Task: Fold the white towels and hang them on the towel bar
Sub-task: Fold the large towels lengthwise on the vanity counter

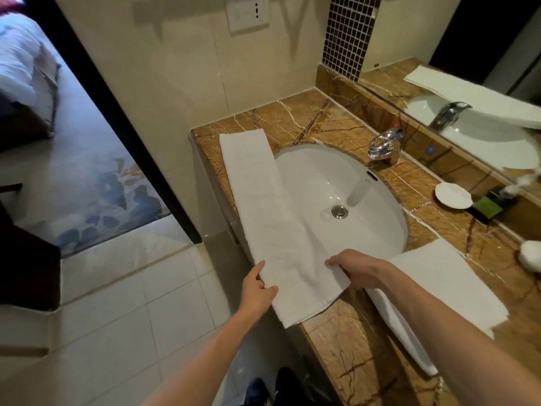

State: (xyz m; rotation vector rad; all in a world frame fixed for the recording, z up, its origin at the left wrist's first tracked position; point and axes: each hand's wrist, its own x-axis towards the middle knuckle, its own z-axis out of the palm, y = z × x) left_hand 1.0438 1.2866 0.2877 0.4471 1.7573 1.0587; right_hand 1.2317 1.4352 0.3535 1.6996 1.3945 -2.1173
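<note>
**A:** The left hand (257, 288) pinches the near left edge of the long towel (263, 200), thumb on top and fingers tucked beneath. The right hand (355, 269) grips the near right edge with curled fingers.

**B:** Where does the towel lie?

**A:** It is folded into a narrow strip. It runs from the near lip of the surface (351, 341) to the far left corner, and its right side overhangs the sink (366, 200).

**B:** What could go wrong?

**A:** Only the near end is held. A quick lift would likely let the far layers slide apart and undo the fold. The overhanging side could also sag into the basin, and I cannot tell whether the basin is wet.

**B:** Anything further out?

**A:** The near corner already hangs past the surface above the floor (131, 317), so a loosened pinch on the left could drop it there. To the right, the second towel (448, 282) drapes over the near edge, just beside the right forearm, and a sweep of that arm might drag it off. The towel bar is out of view, so the carry is unjudged.
</note>
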